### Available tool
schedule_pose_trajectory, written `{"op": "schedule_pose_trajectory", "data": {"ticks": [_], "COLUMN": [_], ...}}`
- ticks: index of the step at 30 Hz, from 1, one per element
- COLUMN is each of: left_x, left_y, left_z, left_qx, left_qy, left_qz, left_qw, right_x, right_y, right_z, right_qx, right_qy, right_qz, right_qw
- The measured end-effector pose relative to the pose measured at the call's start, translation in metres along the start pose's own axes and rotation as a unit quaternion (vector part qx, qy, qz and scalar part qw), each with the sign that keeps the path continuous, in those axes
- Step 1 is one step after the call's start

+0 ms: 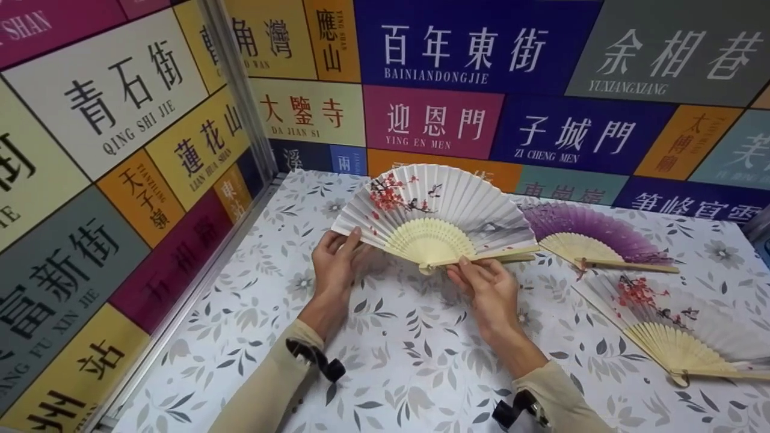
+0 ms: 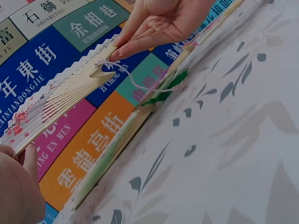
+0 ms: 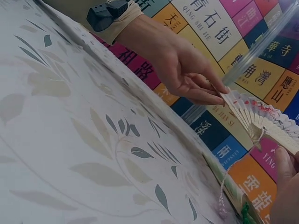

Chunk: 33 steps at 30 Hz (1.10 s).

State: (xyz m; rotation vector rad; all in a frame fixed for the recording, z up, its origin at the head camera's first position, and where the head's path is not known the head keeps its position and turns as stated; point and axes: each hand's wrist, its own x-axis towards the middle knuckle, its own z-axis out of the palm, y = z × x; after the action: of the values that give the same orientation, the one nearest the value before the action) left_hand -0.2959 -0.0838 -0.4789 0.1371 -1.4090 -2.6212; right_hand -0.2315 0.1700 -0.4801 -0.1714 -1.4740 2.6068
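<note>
A spread folding fan [image 1: 457, 204], white with red blossoms and pale ribs, is held up above the patterned tablecloth [image 1: 385, 349]. My left hand [image 1: 334, 264] pinches its left outer edge between thumb and fingers. With thumb and fingertips, my right hand [image 1: 490, 288] grips the right guard stick near the pivot. From the pivot a pale cord [image 3: 225, 172] hangs down, as the right wrist view shows. Behind the held fan, another fan lies low on the cloth with a green tassel [image 2: 170, 88]; the held fan hides most of it in the head view.
On the right of the table lie an open purple fan [image 1: 637, 240] and, closer, a second white fan with red blossoms [image 1: 680, 307]. Panels of coloured street-name signs [image 1: 433, 120] stand behind the table and along its left side, meeting at a metal corner post [image 1: 240, 90].
</note>
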Motion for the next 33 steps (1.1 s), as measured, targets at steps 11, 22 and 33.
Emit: {"op": "schedule_pose_trajectory", "data": {"ticks": [11, 22, 33], "left_x": [0.0, -0.009, -0.027], "left_y": [0.009, 0.023, 0.025], "left_z": [-0.033, -0.065, -0.079], "left_qx": [0.033, 0.091, 0.143], "left_qy": [0.036, 0.051, 0.049], "left_qz": [-0.029, -0.076, -0.1], "left_qw": [0.9984, 0.9917, 0.9834], "right_x": [-0.006, -0.018, -0.035], "right_y": [0.015, 0.025, 0.019], "right_z": [0.007, 0.008, -0.004], "right_qx": [-0.013, -0.042, -0.042], "right_qy": [-0.018, -0.035, -0.034], "right_qz": [0.018, 0.057, 0.121], "right_qw": [1.0, 0.997, 0.991]}}
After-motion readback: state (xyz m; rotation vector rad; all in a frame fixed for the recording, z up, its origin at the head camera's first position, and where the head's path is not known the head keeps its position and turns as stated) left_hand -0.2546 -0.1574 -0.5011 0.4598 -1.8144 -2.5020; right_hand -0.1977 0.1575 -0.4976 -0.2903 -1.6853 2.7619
